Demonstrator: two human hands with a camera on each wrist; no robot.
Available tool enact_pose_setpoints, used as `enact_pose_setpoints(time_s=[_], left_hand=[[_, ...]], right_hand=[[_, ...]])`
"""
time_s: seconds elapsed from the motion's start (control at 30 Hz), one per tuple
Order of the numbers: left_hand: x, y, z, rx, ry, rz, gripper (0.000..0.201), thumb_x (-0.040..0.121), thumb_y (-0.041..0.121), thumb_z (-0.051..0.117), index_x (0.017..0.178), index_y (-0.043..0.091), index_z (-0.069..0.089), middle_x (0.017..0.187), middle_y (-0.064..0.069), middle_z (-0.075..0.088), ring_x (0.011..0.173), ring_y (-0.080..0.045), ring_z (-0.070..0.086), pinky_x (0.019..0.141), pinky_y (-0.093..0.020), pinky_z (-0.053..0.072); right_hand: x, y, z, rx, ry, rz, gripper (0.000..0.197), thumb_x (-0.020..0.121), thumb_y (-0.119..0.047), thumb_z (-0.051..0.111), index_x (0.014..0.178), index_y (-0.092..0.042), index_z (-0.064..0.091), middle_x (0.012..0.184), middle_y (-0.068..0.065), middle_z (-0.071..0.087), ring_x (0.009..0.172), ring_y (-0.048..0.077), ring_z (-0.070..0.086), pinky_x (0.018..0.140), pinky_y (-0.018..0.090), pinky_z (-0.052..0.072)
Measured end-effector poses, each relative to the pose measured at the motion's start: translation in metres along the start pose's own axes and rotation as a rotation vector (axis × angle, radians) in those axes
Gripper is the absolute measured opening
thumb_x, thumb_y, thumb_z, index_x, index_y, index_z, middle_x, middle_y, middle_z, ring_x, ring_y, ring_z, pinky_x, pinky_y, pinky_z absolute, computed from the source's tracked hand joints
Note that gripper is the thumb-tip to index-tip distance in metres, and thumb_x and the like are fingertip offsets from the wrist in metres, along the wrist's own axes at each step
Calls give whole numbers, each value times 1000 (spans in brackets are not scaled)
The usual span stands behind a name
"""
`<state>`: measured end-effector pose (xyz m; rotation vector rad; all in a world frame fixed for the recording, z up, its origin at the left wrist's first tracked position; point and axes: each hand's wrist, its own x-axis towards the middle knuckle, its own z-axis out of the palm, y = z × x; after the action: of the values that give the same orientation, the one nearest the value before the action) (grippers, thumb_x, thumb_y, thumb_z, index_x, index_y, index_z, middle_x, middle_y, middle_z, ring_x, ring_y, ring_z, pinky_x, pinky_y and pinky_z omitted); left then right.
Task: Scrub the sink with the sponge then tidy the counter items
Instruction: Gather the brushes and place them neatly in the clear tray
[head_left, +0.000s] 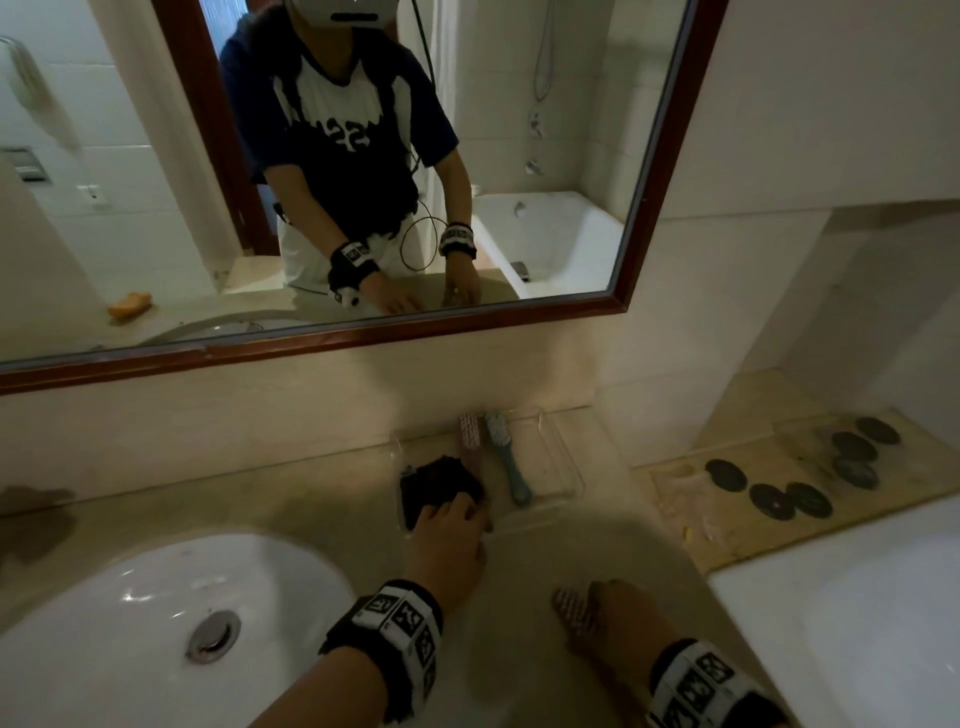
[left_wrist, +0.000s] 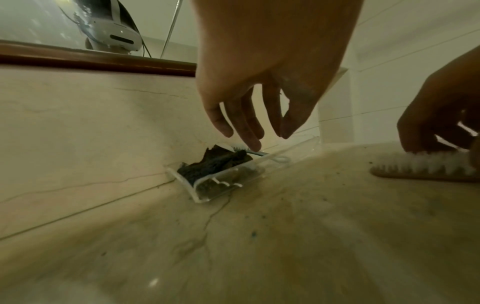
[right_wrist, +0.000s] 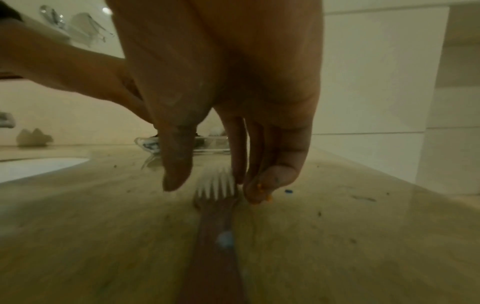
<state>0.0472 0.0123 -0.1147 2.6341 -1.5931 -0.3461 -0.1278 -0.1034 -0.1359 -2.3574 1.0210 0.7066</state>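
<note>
The sponge (head_left: 130, 305) shows only as an orange block in the mirror's reflection, lying on the counter and well apart from both hands; the sink (head_left: 156, 613) sits at about eight o'clock in the head view, white and untouched just now; so the step in hand looks like the tidying of counter items rather than the scrubbing.

The clear tray (head_left: 556, 467) lies at twelve o'clock from the left hand, against the back wall; in it rest a dark cloth (head_left: 441, 486) at its nine o'clock end, a pink brush (head_left: 470, 431) and a blue brush (head_left: 506, 457) side by side.

The left hand (head_left: 447, 540) reaches over the tray's near edge; in the left wrist view its fingers (left_wrist: 249, 131) hang straight and spread, released, their tips just above the cloth and blue handle; whether they touch is hard to tell.

The right hand (head_left: 618, 618) sits at about four o'clock from the tray, over a third brush (right_wrist: 215, 197) lying bristles-up on the counter (head_left: 322, 499); its fingers (right_wrist: 262, 185) curl down against the bristle head, thumb just apart, so a pinch seems to be forming but not closed.

The next move probably calls for closing on that brush, lifting it and laying it beside the other two; grit on the counter may want wiping.
</note>
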Motion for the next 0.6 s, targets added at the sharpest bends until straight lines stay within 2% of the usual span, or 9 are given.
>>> enact_pose_setpoints(time_s=[0.03, 0.07, 0.1, 0.17, 0.27, 0.47, 0.6], left_hand=[[-6, -2, 3, -14, -2, -5, 36, 97, 21, 41, 132, 22, 49, 140, -2, 40, 127, -21, 45, 109, -32, 30], [-13, -5, 4, -30, -2, -12, 36, 97, 20, 41, 131, 22, 49, 139, -2, 40, 126, -21, 45, 109, -32, 30], [-19, -8, 6, -45, -2, -22, 35, 96, 20, 41, 130, 22, 50, 139, -1, 41, 126, -20, 46, 109, -31, 31], [-31, -15, 6, -50, 8, -33, 35, 97, 19, 41, 131, 23, 49, 139, -1, 41, 126, -19, 46, 110, -30, 30], [-47, -26, 6, -29, 30, -42, 36, 98, 18, 39, 132, 23, 48, 141, 0, 40, 127, -19, 45, 111, -29, 29], [-71, -43, 10, -23, 22, -80, 36, 97, 17, 41, 130, 22, 51, 139, -1, 45, 127, -21, 46, 108, -29, 30], [-82, -52, 7, -14, 25, -116, 36, 95, 17, 42, 129, 23, 51, 136, -1, 47, 123, -20, 49, 105, -28, 32]], right_hand=[[-1, -3, 6, -4, 14, 16, 44, 89, -50, 53, 119, -18, 50, 133, 13, 47, 125, 25, 47, 99, 30, 39], [-2, -6, 12, 2, 51, 37, 54, 92, -47, 49, 133, -12, 43, 140, 12, 44, 131, 25, 44, 106, 31, 37], [-3, -8, 15, 24, 89, 56, 56, 96, -45, 42, 138, -9, 37, 144, 11, 41, 132, 25, 43, 109, 31, 35], [-5, -14, 19, 33, 128, 77, 56, 98, -44, 35, 141, -8, 33, 148, 11, 37, 135, 25, 40, 112, 31, 32], [-6, -21, 22, 26, 139, 110, 57, 98, -40, 37, 143, -6, 28, 150, 12, 32, 137, 25, 36, 113, 33, 31], [-2, -31, 31, -70, 178, 124, 61, 96, -41, 42, 144, -7, 26, 141, 8, 46, 127, 24, 49, 106, 33, 41], [-8, -37, 29, -146, 174, 119, 57, 95, -41, 41, 141, -9, 30, 138, 8, 49, 127, 25, 48, 105, 33, 39]])
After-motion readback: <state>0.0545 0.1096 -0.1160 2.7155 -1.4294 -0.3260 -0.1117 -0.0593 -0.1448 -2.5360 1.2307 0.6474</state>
